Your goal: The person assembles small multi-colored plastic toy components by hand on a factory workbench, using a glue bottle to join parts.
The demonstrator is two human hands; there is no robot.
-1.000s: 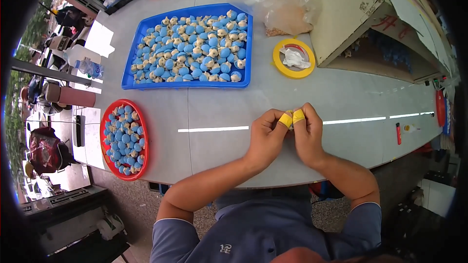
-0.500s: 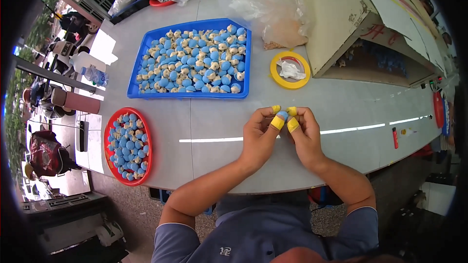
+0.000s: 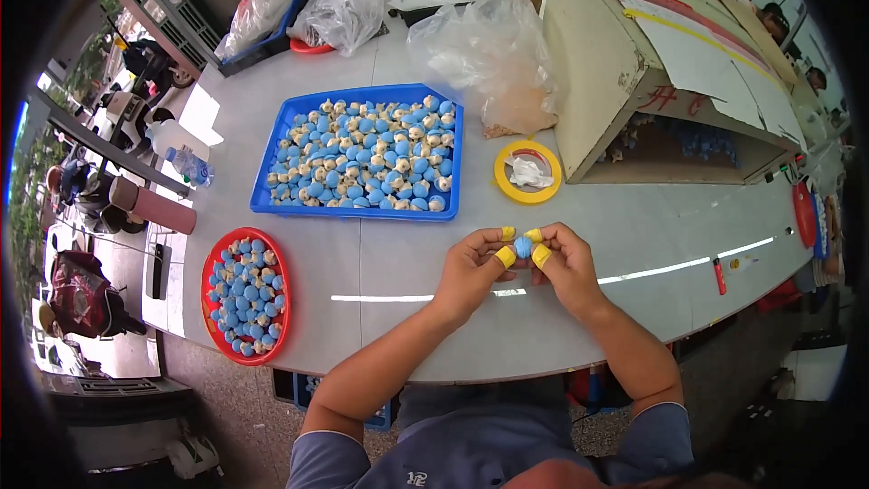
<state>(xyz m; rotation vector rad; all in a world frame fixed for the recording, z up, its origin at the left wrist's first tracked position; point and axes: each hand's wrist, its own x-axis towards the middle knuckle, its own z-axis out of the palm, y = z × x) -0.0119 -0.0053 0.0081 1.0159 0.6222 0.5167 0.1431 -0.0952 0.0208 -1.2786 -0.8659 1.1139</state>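
Observation:
My left hand [image 3: 472,272] and my right hand [image 3: 568,270] meet over the table, pinching a small round blue-and-cream piece [image 3: 523,247] between their thumbs and forefingers. Yellow tape wraps those fingertips. Mostly the piece's blue rounded side shows; the fingertips cover the rest. Left of my hands, a blue rectangular tray [image 3: 353,215] holds many similar blue-and-cream pieces. More of them fill a red oval tray [image 3: 286,294] at the table's left edge. Just beyond my hands lies a roll of yellow tape [image 3: 503,183] with crumpled white material in its centre.
A worn cream cabinet [image 3: 588,72] with an open front stands at the back right. Clear plastic bags [image 3: 489,50] lie along the back. A pink tumbler [image 3: 163,208] and a plastic bottle [image 3: 190,166] are at the left. A red marker-like item [image 3: 720,277] lies right.
The view has tilted up, so the table sits lower in the picture. My fingers have shifted around the piece, and more of its blue side shows between them.

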